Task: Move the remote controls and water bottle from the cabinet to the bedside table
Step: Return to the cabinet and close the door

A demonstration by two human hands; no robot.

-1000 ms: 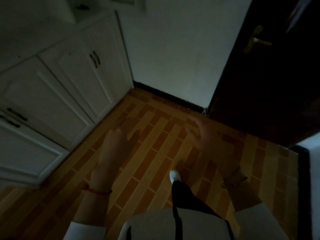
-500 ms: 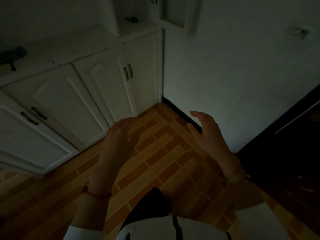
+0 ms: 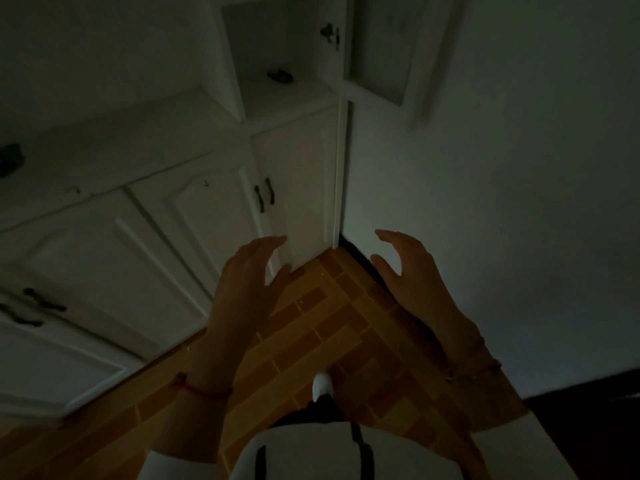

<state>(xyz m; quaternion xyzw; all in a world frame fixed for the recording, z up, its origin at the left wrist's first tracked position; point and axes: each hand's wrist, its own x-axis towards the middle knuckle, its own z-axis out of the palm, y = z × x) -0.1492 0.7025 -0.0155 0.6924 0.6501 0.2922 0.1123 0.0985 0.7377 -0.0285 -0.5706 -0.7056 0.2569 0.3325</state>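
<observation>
Both hands, left (image 3: pixel 247 275) and right (image 3: pixel 408 268), hang spread and empty; the cabinet (image 3: pixel 194 209) top lies ahead-left, nearer the left hand.

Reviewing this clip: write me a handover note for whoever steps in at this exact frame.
Left hand: open, holding nothing, raised in front of the white cabinet.
Right hand: open, holding nothing, near the wall.
Things: a small dark object lies in the open cabinet niche; another dark object sits on the countertop at far left. The frame is too dim to tell which is a remote. No bottle or bedside table is in view.
Done: nothing carried, as far as the frame shows.
Left: pick up the remotes and the bottle, then carry them to the bedside table.
</observation>
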